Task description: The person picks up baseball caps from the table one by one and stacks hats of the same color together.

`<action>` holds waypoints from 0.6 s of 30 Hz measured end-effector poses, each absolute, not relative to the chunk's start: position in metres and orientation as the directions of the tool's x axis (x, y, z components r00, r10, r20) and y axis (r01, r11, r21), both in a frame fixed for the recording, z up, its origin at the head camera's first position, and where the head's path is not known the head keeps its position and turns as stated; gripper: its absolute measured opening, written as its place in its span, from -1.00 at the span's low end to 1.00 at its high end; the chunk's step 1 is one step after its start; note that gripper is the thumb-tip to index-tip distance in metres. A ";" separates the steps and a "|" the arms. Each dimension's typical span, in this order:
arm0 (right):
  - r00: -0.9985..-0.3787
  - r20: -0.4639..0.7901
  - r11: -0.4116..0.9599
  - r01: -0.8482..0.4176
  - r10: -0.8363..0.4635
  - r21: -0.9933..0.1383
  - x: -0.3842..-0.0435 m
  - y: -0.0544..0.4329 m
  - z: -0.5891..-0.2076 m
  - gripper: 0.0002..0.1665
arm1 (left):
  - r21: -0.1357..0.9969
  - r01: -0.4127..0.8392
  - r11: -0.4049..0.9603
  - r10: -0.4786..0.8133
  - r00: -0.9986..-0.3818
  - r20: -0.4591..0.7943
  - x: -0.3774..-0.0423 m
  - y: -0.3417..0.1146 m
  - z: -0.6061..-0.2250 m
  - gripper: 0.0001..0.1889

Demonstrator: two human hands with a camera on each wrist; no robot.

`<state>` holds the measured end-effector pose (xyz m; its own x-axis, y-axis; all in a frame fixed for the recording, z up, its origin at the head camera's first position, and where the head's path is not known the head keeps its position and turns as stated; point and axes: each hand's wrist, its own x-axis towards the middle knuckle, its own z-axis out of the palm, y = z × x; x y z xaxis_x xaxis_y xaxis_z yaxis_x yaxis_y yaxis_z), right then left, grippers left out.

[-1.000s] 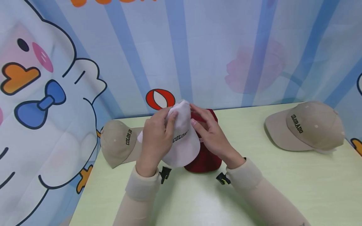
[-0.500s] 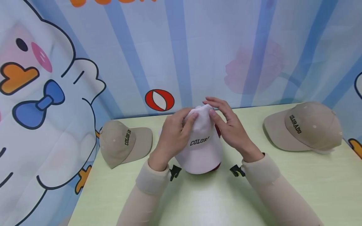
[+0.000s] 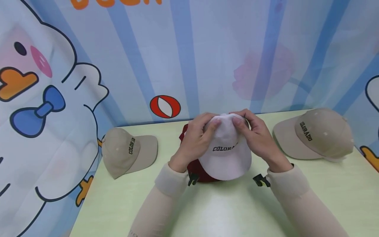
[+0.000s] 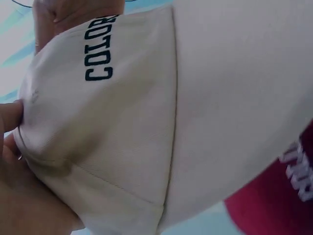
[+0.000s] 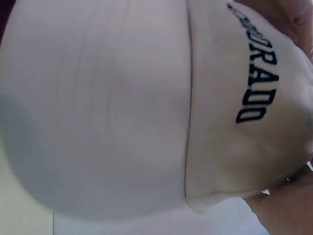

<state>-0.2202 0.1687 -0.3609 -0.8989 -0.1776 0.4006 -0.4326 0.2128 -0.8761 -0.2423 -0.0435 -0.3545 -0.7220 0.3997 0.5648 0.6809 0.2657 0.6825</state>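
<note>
A white baseball cap (image 3: 226, 144) with dark lettering is between my two hands in the head view, brim towards me. My left hand (image 3: 193, 140) grips its crown from the left, thumb on the front panel. On the other side my right hand (image 3: 262, 138) holds the crown too, thumb at the top front and fingers behind it. Its brim spreads across the left wrist view and the right wrist view. Partly covered by the white cap and my left hand is a dark red cap (image 3: 202, 172); its pale lettering shows in the left wrist view.
A tan cap (image 3: 119, 148) lies at the left of the pale green table (image 3: 219, 210), brim to the right. Another tan cap (image 3: 324, 133) sits at the far right, brim to the left. A printed cartoon curtain (image 3: 207, 59) hangs directly behind the table.
Both hands have moved right with the white cap. The red cap now shows on its left instead of its right. My right fingers have come in closer around the crown.
</note>
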 end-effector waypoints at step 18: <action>-0.933 0.358 0.323 -0.349 -0.032 -0.880 -0.212 0.211 -0.367 -0.73 | 0.778 0.557 0.289 0.335 -0.821 0.463 -0.253 0.007 -0.383 -0.71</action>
